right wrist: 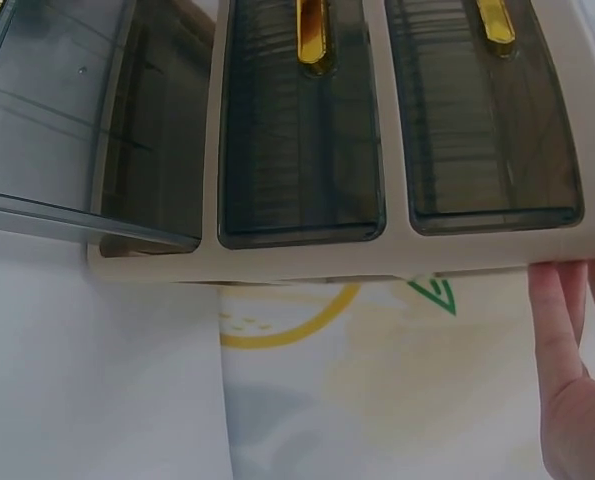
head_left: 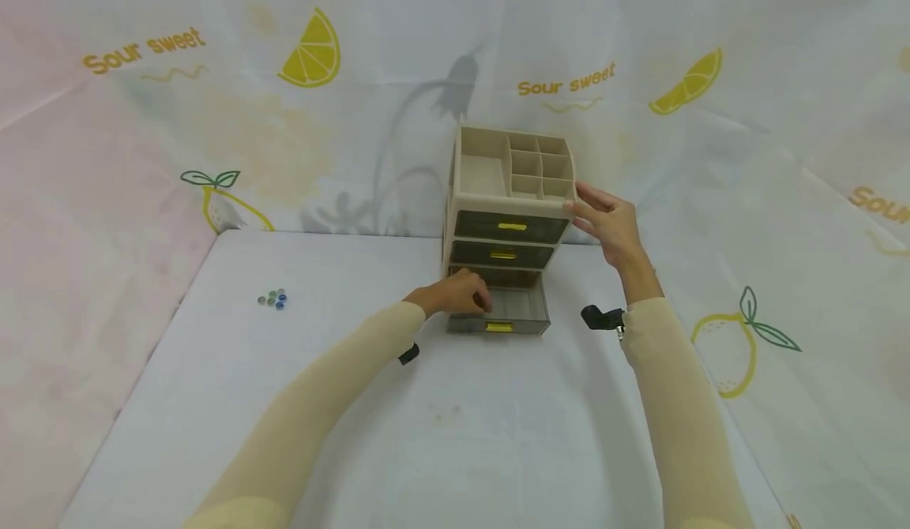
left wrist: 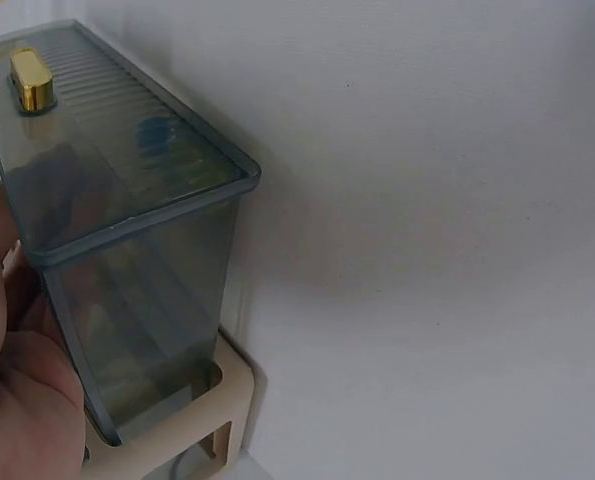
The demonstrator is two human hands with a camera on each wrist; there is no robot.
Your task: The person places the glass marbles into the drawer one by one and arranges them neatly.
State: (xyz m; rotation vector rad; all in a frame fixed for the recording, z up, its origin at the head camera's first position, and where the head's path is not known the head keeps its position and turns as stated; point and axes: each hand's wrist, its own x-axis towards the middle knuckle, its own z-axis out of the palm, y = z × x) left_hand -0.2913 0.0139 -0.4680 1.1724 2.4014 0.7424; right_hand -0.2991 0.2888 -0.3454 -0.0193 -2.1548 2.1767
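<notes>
A beige desktop organizer (head_left: 508, 203) stands against the back wall with its bottom drawer (head_left: 529, 326) pulled out. My left hand (head_left: 462, 292) reaches over that smoky clear drawer's left side, fingers curled down inside; in the left wrist view the drawer wall blurs the fingertips, and I cannot tell whether they pinch anything. A round blue spot (left wrist: 157, 134) shows through the drawer front in that view. Against the organizer's upper right side rests my right hand (head_left: 610, 225), fingers extended, also visible in the right wrist view as fingers (right wrist: 554, 330) touching the beige frame.
Several small glass beads (head_left: 273, 299), clear, greenish and blue, lie on the white table (head_left: 398, 450) at left. Two upper drawers with yellow handles (head_left: 512, 226) are closed. The top tray (head_left: 483, 170) has divided compartments. A printed lemon cloth (head_left: 398, 31) hangs behind.
</notes>
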